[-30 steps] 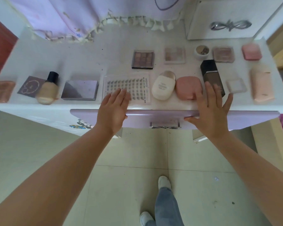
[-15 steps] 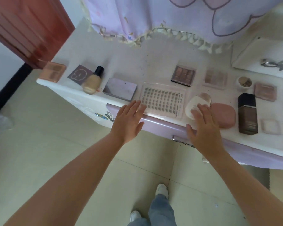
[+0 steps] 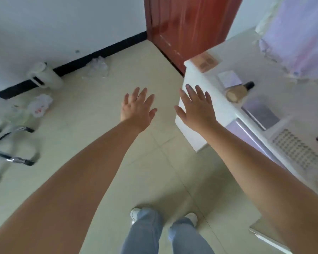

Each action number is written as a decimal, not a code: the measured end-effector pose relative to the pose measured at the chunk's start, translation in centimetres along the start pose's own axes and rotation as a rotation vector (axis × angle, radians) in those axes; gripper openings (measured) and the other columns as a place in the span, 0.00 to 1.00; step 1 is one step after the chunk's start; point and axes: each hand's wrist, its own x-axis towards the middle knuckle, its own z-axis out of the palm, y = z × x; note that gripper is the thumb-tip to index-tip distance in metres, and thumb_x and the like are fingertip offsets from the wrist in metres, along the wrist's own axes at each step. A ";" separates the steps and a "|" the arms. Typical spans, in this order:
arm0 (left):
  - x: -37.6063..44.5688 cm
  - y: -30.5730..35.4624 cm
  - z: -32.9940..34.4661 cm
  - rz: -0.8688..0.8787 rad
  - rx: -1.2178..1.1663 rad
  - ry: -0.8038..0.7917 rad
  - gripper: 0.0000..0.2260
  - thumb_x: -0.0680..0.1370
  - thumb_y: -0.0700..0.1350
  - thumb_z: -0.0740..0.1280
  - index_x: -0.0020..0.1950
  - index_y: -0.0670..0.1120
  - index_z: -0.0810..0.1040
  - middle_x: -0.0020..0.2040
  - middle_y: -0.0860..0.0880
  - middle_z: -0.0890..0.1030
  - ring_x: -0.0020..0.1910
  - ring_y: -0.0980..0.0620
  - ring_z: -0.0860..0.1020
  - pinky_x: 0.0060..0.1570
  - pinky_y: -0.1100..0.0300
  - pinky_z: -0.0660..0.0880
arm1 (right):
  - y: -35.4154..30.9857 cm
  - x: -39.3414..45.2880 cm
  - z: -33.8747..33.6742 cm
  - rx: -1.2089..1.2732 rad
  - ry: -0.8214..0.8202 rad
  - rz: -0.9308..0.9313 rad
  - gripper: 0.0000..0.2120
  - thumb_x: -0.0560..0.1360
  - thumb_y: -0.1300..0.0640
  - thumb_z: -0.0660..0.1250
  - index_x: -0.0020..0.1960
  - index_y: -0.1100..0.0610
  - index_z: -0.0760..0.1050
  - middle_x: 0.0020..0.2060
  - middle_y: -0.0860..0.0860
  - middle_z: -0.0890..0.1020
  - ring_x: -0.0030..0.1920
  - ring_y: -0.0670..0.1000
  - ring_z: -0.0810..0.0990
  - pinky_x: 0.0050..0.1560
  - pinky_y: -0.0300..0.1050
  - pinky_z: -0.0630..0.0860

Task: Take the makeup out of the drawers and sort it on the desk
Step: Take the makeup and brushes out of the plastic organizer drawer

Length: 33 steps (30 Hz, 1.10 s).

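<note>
My left hand (image 3: 137, 107) hovers over the floor, fingers spread, holding nothing. My right hand (image 3: 196, 107) is also open and empty, in front of the white desk's (image 3: 200, 83) left corner. On the desk at the right lie a foundation bottle (image 3: 239, 91) on its side, a pale square card (image 3: 229, 78), a tan compact (image 3: 206, 62), a grey palette (image 3: 261, 114) and a clear tray of small lashes (image 3: 296, 149). The purple drawer front (image 3: 253, 138) runs along the desk's edge, pushed in.
A red-brown door (image 3: 185, 24) stands behind the desk. A white jug (image 3: 44, 77), plastic wrap (image 3: 97, 68) and a metal-framed stool (image 3: 9, 143) are on the tiled floor at the left. My feet (image 3: 163, 217) are below. A lilac cloth (image 3: 297, 33) hangs at the upper right.
The view has swung left, away from the desk toward the floor and door. Both hands have left the drawer front and now hang in the air, open.
</note>
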 end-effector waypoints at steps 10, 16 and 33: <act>-20.1 -28.7 0.7 -0.771 -0.071 0.069 0.24 0.81 0.55 0.51 0.75 0.51 0.52 0.77 0.49 0.50 0.76 0.46 0.45 0.73 0.45 0.44 | -35.5 3.8 3.5 -0.077 -0.040 -0.559 0.28 0.79 0.43 0.48 0.75 0.52 0.46 0.75 0.55 0.44 0.75 0.57 0.43 0.72 0.60 0.42; -34.1 -37.5 4.9 -1.230 -0.202 0.013 0.23 0.81 0.55 0.50 0.75 0.52 0.52 0.77 0.51 0.48 0.76 0.48 0.42 0.72 0.46 0.41 | -51.8 1.0 8.0 -0.145 -0.183 -0.859 0.28 0.79 0.44 0.49 0.75 0.50 0.46 0.75 0.54 0.42 0.75 0.56 0.41 0.72 0.59 0.41; -55.7 -64.2 6.9 -2.083 -0.358 0.007 0.23 0.81 0.55 0.47 0.75 0.54 0.48 0.77 0.53 0.45 0.76 0.49 0.40 0.72 0.48 0.40 | -98.0 -4.8 13.8 -0.310 -0.237 -1.654 0.28 0.79 0.42 0.47 0.75 0.49 0.43 0.75 0.54 0.41 0.75 0.55 0.38 0.72 0.58 0.39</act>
